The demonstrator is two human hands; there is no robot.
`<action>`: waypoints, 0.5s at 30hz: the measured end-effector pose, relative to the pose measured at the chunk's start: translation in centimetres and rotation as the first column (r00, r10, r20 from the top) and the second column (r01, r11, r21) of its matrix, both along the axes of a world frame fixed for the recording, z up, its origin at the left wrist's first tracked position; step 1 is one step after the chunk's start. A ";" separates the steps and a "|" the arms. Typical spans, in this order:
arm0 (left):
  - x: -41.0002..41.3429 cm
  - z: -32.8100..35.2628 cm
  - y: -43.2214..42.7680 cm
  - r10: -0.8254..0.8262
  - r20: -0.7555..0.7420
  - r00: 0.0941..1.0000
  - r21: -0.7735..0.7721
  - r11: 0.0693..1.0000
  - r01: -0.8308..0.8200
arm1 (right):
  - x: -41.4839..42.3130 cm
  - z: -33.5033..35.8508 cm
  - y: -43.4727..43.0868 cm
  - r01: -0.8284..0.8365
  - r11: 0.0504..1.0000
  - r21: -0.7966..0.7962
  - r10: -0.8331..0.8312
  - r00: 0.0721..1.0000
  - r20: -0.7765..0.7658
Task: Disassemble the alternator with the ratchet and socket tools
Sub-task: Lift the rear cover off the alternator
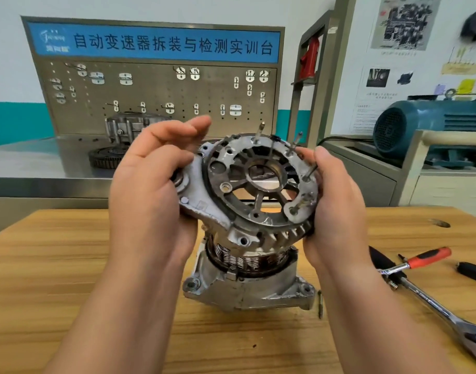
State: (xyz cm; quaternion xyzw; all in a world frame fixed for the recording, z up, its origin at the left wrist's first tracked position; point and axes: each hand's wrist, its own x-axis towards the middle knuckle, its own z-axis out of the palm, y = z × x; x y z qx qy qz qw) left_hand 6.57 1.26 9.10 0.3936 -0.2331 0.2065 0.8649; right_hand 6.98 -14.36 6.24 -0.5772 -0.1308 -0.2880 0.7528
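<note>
Bright, even indoor light with soft shadows; wide-angle bending at the edges, slight blur throughout, background softest

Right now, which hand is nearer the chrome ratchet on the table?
Right. The right hand grips the end cover at its right edge, up-left of the ratchet; the left hand holds its opposite side, farther away.

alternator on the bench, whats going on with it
A person holds the rear housing in both hands, left hand at its mounting lug, right hand at the opposite rim, above the alternator body. That body stands on the wooden table with its copper windings exposed. The ratchet lies on the table to the right, untouched.
</note>
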 end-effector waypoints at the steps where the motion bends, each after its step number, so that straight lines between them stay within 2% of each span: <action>1: 0.1 0.0 0.3 0.016 -0.038 0.999 0.035 0.999 -0.015 | -0.2 0.0 0.2 0.042 0.999 -0.028 -0.041 0.999 0.012; 4: 0.5 0.0 1.6 0.118 -0.184 0.976 0.234 0.969 -0.073 | -0.7 0.1 0.6 0.139 0.989 -0.046 -0.137 0.989 0.056; 6: 0.7 -0.4 2.7 0.063 -0.300 0.952 0.394 0.917 0.063 | -0.8 -0.1 0.5 0.184 0.982 -0.038 -0.179 0.978 0.106; 8: 0.7 -1.3 3.7 -0.032 -0.421 0.907 0.489 0.834 0.257 | -0.9 -0.3 0.6 0.217 0.974 -0.072 -0.199 0.960 0.195; 11: 0.3 -3.0 4.9 -0.068 -0.490 0.869 0.466 0.822 0.327 | -1.0 -0.9 1.2 0.199 0.968 -0.152 -0.151 0.947 0.283; 15: -0.2 -4.1 6.9 0.015 -0.378 0.926 0.395 0.907 0.146 | -0.6 -1.6 2.3 0.085 0.956 -0.280 -0.008 0.965 0.263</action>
